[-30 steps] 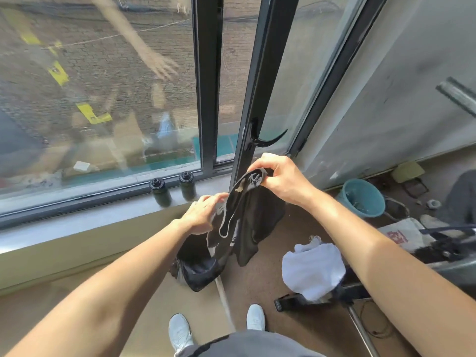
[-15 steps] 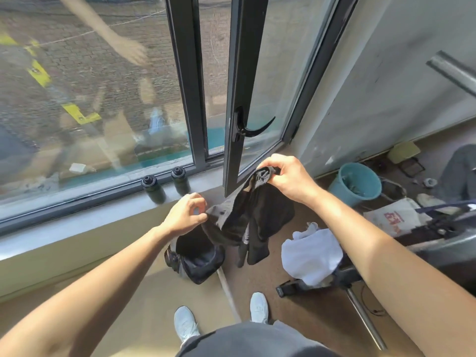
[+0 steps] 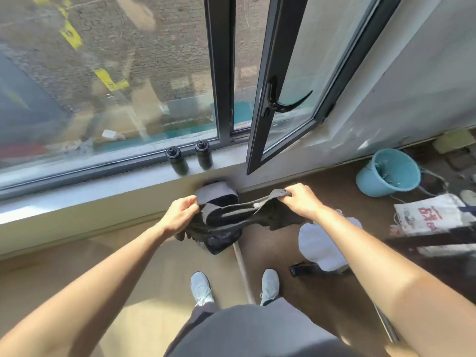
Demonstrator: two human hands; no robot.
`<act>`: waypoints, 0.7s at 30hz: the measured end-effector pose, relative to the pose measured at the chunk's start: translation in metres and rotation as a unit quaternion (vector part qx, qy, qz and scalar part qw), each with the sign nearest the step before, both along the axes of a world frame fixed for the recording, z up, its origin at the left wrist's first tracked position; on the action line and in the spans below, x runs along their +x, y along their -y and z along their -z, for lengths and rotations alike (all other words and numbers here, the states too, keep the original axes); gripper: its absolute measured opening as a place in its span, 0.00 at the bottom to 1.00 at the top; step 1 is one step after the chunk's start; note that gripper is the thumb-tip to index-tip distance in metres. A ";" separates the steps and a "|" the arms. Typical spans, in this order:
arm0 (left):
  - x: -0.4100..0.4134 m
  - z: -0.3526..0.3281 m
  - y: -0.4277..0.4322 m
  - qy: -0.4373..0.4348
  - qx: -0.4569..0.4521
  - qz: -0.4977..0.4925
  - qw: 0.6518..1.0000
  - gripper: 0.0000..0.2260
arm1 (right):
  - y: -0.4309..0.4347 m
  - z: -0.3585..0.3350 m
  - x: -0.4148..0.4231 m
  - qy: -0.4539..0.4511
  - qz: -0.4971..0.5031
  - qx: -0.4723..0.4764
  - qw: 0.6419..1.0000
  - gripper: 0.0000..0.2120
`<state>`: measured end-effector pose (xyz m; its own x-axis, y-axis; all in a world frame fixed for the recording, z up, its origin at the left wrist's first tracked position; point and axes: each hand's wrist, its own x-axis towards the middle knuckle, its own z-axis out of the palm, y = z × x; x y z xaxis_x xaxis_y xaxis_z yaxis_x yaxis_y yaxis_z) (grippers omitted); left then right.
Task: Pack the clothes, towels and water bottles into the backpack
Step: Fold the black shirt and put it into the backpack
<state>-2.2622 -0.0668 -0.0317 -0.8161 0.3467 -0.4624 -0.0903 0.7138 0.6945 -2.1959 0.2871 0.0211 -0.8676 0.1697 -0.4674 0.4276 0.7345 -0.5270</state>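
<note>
Out wide and level, dark garment (image 3: 247,215) strung between both hands, right over the backpack (image 3: 219,244). On the near end, left hand (image 3: 180,215) curled tight, pinching the cloth. At the far end, right hand (image 3: 301,202) fisted round the grey band, knuckles up. Slack middle sagging toward the pack's mouth, touching it or just clear of it, too close to call from this angle.

Down on the floor, backpack tucked against the wall under the windowsill (image 3: 103,189), grey flap thrown back, dark opening facing up.

Up on the sill, upright and capped, left bottle (image 3: 176,161) and right bottle (image 3: 204,154), both black, just beside each other, close to the glass.

Off to the right, white towel (image 3: 322,243) heaped over a dark stand, apart from the pack. Further right again, blue bucket (image 3: 389,173) by the wall, and near it a white bag (image 3: 427,215) with red print.

Above, open window sash angled inward over the sill, black handle (image 3: 286,101) on its frame.

Down low, pale shoes (image 3: 201,287) planted on the floor, toes toward the pack, with a thin pale rod running between them.
</note>
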 end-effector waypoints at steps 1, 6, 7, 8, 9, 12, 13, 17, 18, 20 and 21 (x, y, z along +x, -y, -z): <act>0.004 0.003 0.004 -0.001 -0.017 0.005 1.000 0.10 | 0.002 0.008 0.003 0.027 0.000 0.006 1.000 0.20; 0.022 0.018 0.024 -0.012 -0.114 0.085 0.990 0.11 | 0.018 0.050 0.020 0.141 -0.021 0.004 0.990 0.18; 0.024 0.026 0.031 0.001 -0.134 0.086 0.987 0.12 | 0.020 0.058 0.024 0.158 -0.029 -0.008 0.987 0.16; 0.027 0.032 0.037 0.004 -0.148 0.081 0.986 0.13 | 0.023 0.063 0.027 0.176 -0.039 -0.023 0.983 0.15; 0.028 0.038 0.042 0.008 -0.156 0.071 0.985 0.14 | 0.026 0.069 0.029 0.188 -0.052 -0.042 0.980 0.17; 0.023 0.055 0.054 0.014 -0.151 0.020 0.988 0.15 | 0.033 0.089 0.026 0.196 -0.083 -0.020 0.977 0.17; 0.018 0.060 0.057 0.015 -0.146 0.003 0.989 0.14 | 0.036 0.099 0.021 0.179 -0.081 0.003 0.980 0.12; -0.018 0.090 0.059 -0.015 -0.128 -0.050 0.990 0.12 | 0.041 0.139 -0.023 0.105 -0.060 0.046 0.992 0.09; -0.030 0.102 0.057 -0.024 -0.129 -0.066 0.989 0.12 | 0.042 0.151 -0.040 0.084 -0.062 0.051 0.993 0.10; -0.055 0.132 0.055 -0.044 -0.134 -0.102 0.985 0.12 | 0.040 0.187 -0.074 0.059 -0.067 0.063 0.994 0.15; -0.068 0.150 0.053 -0.059 -0.140 -0.121 0.981 0.12 | 0.039 0.208 -0.093 0.056 -0.072 0.072 0.993 0.19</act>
<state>-2.3307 -0.1201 -0.1820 -0.9122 0.0091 -0.4096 -0.2115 0.8458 0.4898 -2.2886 0.2477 -0.1864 -0.8321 0.1192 -0.5417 0.3616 0.8572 -0.3668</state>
